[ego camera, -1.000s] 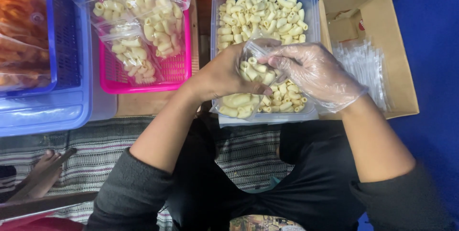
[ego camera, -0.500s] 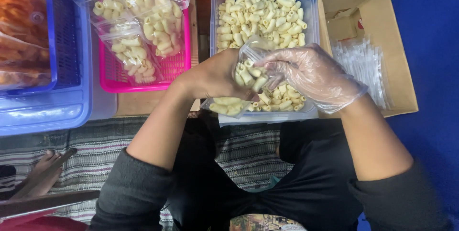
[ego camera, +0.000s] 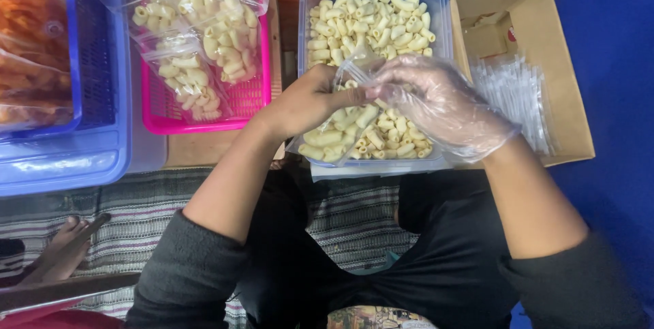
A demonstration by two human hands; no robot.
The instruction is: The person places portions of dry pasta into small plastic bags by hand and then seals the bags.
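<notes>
where both hands meet, fingers (ego camera: 344,97) pinch the macaroni bag (ego camera: 340,131).

We count one clear tub (ego camera: 304,43) of loose macaroni, one pink basket (ego camera: 253,101) on the left holding about three filled macaroni bags (ego camera: 204,36), and one small clear bag (ego camera: 340,131) part-filled with macaroni. One cardboard box (ego camera: 569,90) sits right, two blue crates (ego camera: 112,97) far left. The stacked empty bags (ego camera: 518,90) are too many to count.

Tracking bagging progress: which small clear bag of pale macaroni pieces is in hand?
The small clear plastic bag over the clear plastic tub, pinched by both hands; the other filled bags lie in the pink basket.
</notes>
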